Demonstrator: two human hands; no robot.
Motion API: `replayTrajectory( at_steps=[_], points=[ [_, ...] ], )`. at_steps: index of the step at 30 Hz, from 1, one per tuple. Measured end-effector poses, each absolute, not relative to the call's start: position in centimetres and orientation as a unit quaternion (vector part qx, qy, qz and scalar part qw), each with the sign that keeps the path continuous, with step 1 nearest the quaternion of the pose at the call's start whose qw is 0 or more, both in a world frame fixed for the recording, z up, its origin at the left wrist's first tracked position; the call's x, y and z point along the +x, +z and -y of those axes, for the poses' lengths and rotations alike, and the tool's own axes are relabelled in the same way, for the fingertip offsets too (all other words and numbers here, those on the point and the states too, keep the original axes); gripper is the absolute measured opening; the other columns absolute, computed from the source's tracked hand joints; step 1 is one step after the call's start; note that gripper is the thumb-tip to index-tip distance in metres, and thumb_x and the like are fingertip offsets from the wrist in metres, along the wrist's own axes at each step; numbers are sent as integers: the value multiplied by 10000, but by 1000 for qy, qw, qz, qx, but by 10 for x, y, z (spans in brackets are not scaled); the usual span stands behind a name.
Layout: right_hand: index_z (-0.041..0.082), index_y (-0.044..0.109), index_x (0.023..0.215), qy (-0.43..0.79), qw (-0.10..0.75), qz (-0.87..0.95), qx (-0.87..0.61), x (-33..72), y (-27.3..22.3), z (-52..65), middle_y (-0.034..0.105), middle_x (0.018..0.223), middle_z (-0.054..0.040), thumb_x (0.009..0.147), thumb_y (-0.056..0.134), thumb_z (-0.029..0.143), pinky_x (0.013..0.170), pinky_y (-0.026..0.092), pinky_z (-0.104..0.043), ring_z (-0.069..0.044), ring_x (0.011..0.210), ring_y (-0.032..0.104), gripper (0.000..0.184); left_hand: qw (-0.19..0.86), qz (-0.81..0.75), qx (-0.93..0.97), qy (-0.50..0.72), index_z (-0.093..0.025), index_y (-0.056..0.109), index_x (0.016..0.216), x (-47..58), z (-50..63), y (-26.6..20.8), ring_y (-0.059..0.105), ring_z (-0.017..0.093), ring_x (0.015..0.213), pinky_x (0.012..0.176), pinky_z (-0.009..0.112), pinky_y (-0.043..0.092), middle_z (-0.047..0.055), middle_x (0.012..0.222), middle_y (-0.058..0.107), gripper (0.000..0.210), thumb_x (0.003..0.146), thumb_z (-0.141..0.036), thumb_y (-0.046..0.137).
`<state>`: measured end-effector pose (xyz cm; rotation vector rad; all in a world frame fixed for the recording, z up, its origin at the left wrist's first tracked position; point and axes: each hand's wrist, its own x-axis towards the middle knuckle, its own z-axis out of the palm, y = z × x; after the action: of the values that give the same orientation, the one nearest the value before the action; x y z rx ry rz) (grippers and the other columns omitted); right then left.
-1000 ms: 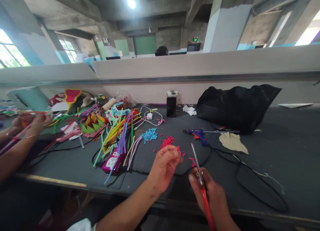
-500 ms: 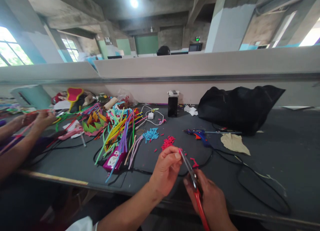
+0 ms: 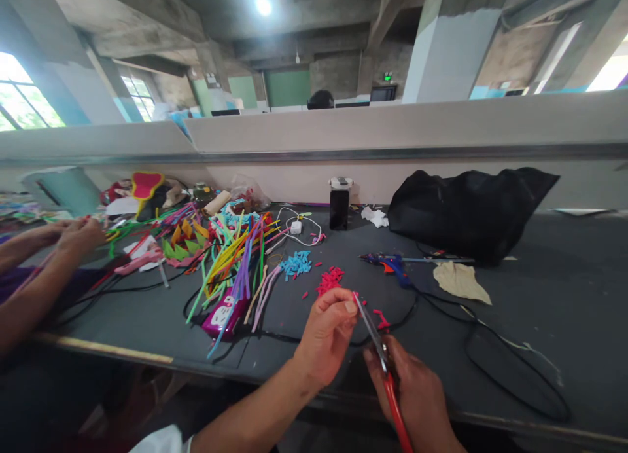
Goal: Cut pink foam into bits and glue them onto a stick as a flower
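Observation:
Between the thumb and forefinger of my left hand (image 3: 328, 332) is a small pink-red piece (image 3: 354, 297), mostly hidden by the fingertips. My right hand (image 3: 417, 391) is closed around the red handles of a pair of scissors (image 3: 377, 342). Their blade tips meet the pink-red piece at my left fingertips, and the blades look nearly closed. Just beyond my left hand lies a pile of short pink-red pieces (image 3: 331, 279), with a pile of short blue pieces (image 3: 296, 264) to its left. A few longer pink-red bits (image 3: 381, 319) lie behind the scissors.
Coloured fuzzy stems (image 3: 240, 256) lie across a purple power strip (image 3: 224, 315) at left. A blue glue gun (image 3: 392, 264), its black cable, a cloth scrap (image 3: 461, 281) and a black bag (image 3: 466, 211) occupy the right. A phone (image 3: 339, 209) stands behind. Another person's hands (image 3: 78, 237) work at far left.
My right hand and the scissors have shifted very slightly, while my left hand stays in place. The other person's hands at far left have moved a little.

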<state>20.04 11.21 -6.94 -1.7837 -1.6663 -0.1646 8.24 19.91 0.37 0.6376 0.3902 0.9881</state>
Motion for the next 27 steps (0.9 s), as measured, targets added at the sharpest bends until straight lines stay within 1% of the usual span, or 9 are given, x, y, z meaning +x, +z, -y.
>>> replayTrajectory(
  at_steps=[7, 10, 12, 14, 17, 19, 21, 25, 27],
  points=[
    [212, 609, 848, -66, 360, 644, -672, 201, -70, -111, 643, 530, 5, 977, 334, 447, 424, 400, -224, -156, 418, 623, 384, 810, -187, 309, 462, -157, 662, 647, 82, -199, 6, 493, 97, 606, 664, 221, 398, -36, 550, 521, 78, 645, -171, 738],
    [214, 604, 846, -24, 385, 624, -680, 203, -67, -113, 668, 573, -5, 969, 358, 452, 437, 431, -224, -164, 454, 649, 364, 808, -191, 328, 451, -157, 656, 642, 82, -201, 6, 480, 95, 595, 669, 227, 389, -34, 547, 524, 60, 629, -163, 714],
    [217, 606, 839, 8, 415, 601, -683, 205, -61, -113, 700, 639, -26, 962, 366, 470, 464, 463, -221, -172, 511, 676, 369, 801, -218, 366, 419, -150, 654, 636, 81, -202, 5, 460, 91, 578, 635, 224, 368, -29, 550, 534, 48, 603, -147, 690],
    [220, 620, 832, 29, 450, 578, -681, 206, -55, -112, 720, 698, -39, 950, 378, 496, 482, 482, -215, -172, 557, 689, 386, 787, -257, 432, 357, -139, 648, 616, 82, -202, 3, 444, 87, 565, 595, 221, 342, -21, 561, 552, 47, 577, -141, 673],
    [225, 635, 818, 52, 493, 541, -679, 206, -48, -108, 699, 667, -16, 939, 405, 501, 511, 493, -203, -151, 544, 663, 379, 740, -301, 546, 251, -134, 627, 590, 83, -200, -3, 410, 80, 537, 553, 225, 309, -28, 554, 537, 64, 554, -167, 669],
    [225, 636, 828, 67, 508, 530, -676, 206, -48, -106, 671, 631, 6, 936, 428, 477, 544, 498, -198, -138, 533, 641, 344, 703, -320, 599, 211, -141, 609, 586, 85, -199, -7, 380, 76, 515, 525, 228, 280, -44, 536, 504, 70, 554, -184, 652],
    [224, 632, 833, 68, 510, 542, -665, 208, -49, -104, 672, 651, 10, 932, 450, 446, 561, 495, -194, -131, 547, 640, 304, 676, -332, 628, 198, -150, 587, 582, 86, -199, -10, 359, 72, 502, 503, 227, 259, -55, 525, 478, 53, 564, -186, 621],
    [222, 622, 793, 45, 498, 580, -643, 211, -54, -107, 673, 678, 6, 931, 460, 397, 559, 484, -183, -131, 592, 661, 276, 641, -332, 666, 188, -161, 563, 587, 85, -200, -14, 363, 75, 498, 488, 220, 272, -60, 527, 454, 39, 601, -185, 590],
    [219, 618, 793, 52, 494, 575, -650, 212, -54, -108, 659, 668, 7, 937, 448, 400, 552, 479, -186, -130, 583, 649, 287, 587, -328, 712, 201, -163, 573, 608, 85, -200, -14, 393, 82, 504, 501, 223, 295, -54, 538, 473, 41, 634, -190, 588]
  ],
)
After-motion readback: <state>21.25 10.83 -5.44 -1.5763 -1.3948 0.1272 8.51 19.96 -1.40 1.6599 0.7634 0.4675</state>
